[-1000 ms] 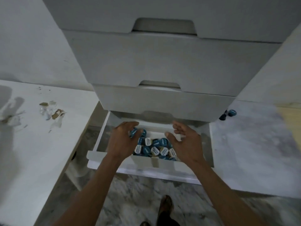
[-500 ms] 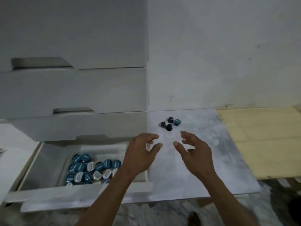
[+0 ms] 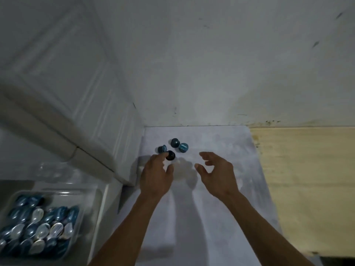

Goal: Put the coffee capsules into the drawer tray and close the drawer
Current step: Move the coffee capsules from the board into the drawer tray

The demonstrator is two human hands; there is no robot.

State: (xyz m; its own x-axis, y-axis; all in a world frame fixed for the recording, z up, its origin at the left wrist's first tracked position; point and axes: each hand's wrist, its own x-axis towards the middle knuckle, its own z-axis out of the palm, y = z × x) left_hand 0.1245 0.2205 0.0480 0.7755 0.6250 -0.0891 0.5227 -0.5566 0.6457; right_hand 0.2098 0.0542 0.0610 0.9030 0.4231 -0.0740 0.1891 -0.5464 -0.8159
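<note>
Four capsules loose on the white counter, clustered near the back corner by the drawer unit: side capsule tipped over, dark capsule just in front of it, back capsule behind, and printed capsule foil-up, touching the back one.

Left hand reaches over the counter, fingertips at the dark capsule's left edge and just below the side capsule. Contact likely with the dark one, can't confirm a grip. Fingers loosely spread, thumb apart, nothing pinched.

Right hand hovers right of the cluster, clear of it. Fingers gently curved, thumb out, palm facing left, holding nothing.

Drawer open at lower left, front edge near the left forearm. Tray inside it holds a heap of blue and silver capsules, blurred, count unclear.

Pale wood board butts against the counter's right edge. Wall behind, scuffed.
</note>
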